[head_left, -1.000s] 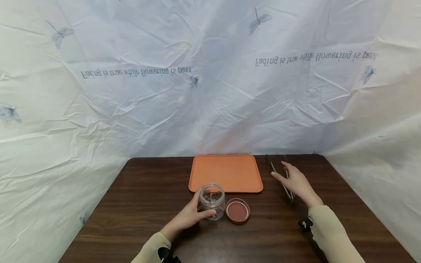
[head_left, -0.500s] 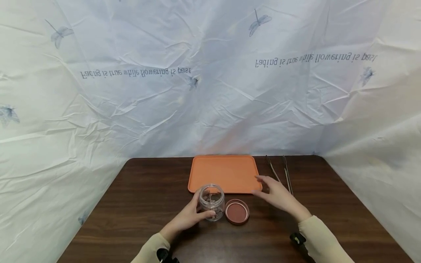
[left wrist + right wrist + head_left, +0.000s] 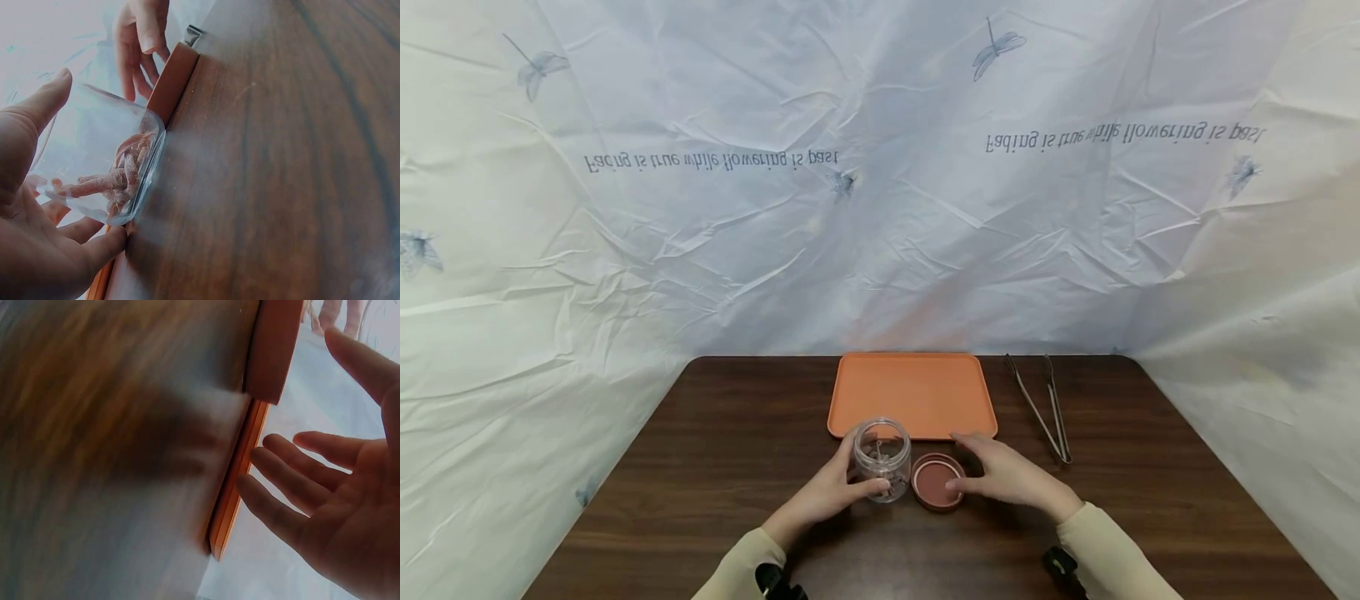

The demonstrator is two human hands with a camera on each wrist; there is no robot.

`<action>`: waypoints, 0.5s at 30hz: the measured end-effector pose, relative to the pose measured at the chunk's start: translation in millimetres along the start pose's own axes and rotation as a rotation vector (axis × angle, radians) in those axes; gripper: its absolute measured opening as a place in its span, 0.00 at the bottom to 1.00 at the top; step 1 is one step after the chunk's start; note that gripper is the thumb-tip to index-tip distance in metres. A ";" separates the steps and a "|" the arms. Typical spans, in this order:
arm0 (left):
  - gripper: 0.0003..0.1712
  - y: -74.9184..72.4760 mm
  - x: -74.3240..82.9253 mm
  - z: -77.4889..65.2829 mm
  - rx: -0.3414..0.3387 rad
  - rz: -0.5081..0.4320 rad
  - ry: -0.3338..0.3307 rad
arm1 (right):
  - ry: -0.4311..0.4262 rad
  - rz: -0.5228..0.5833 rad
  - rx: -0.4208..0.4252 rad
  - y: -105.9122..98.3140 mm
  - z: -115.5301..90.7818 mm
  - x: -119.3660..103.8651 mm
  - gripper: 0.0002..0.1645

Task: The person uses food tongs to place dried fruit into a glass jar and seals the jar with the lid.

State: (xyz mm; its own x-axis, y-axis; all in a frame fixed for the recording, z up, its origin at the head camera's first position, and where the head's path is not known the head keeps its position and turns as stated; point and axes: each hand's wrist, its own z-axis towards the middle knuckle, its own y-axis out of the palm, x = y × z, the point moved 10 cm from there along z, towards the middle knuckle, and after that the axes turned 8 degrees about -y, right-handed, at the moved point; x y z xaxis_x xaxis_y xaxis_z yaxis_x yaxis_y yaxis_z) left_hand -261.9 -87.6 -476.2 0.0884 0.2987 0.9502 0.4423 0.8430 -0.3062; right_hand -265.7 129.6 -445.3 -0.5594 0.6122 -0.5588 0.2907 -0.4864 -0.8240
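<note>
My left hand (image 3: 824,495) grips a clear jar (image 3: 880,479), thumb on its near side and fingers round the far side. The jar stands uncovered on the table. In the left wrist view, reddish-brown dusted strips (image 3: 122,178) lie at its bottom; their exact kind is unclear. Just right of the jar sits its round brown-red lid (image 3: 932,483), inner side up. My right hand (image 3: 1011,477) hovers at the lid's right side, thumb over the rim. The right wrist view shows that hand's fingers (image 3: 281,472) spread and apart from the lid (image 3: 273,350).
An orange tray (image 3: 913,392) lies behind the jar and lid. Metal tongs (image 3: 1057,421) rest on the dark wooden table (image 3: 760,433) to the tray's right, arms apart. A white printed sheet (image 3: 910,250) hangs behind and at both sides.
My right hand has moved left and nearer, from above the tongs, past the tray's corner, to the lid. The tongs now lie free. My left hand and the jar have stayed put.
</note>
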 end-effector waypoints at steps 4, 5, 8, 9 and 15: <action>0.54 0.3 0.2 0.3 0.002 0.005 0.004 | -0.002 0.039 -0.072 12.2 1.1 -3.8 0.57; 0.54 0.3 0.4 0.4 0.003 0.008 0.005 | -0.004 0.049 -0.091 15.1 1.4 -4.8 0.58; 0.54 0.3 0.8 0.7 0.003 0.011 0.005 | -0.022 0.049 -0.128 21.2 2.9 -8.1 0.59; 0.54 0.3 0.7 0.7 0.003 0.011 0.004 | -0.028 0.041 -0.134 22.3 3.5 -8.9 0.60; 0.54 0.9 0.0 -0.1 -0.007 0.001 0.005 | -0.023 0.011 -0.154 26.3 8.1 -10.6 0.60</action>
State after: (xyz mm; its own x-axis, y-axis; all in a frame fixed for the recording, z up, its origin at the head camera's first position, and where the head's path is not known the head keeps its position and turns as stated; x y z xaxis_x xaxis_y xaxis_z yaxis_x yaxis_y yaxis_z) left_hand -261.3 -86.9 -476.5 0.0929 0.2973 0.9503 0.4483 0.8397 -0.3065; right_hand -258.4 105.2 -460.3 -0.5730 0.5919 -0.5669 0.4116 -0.3903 -0.8235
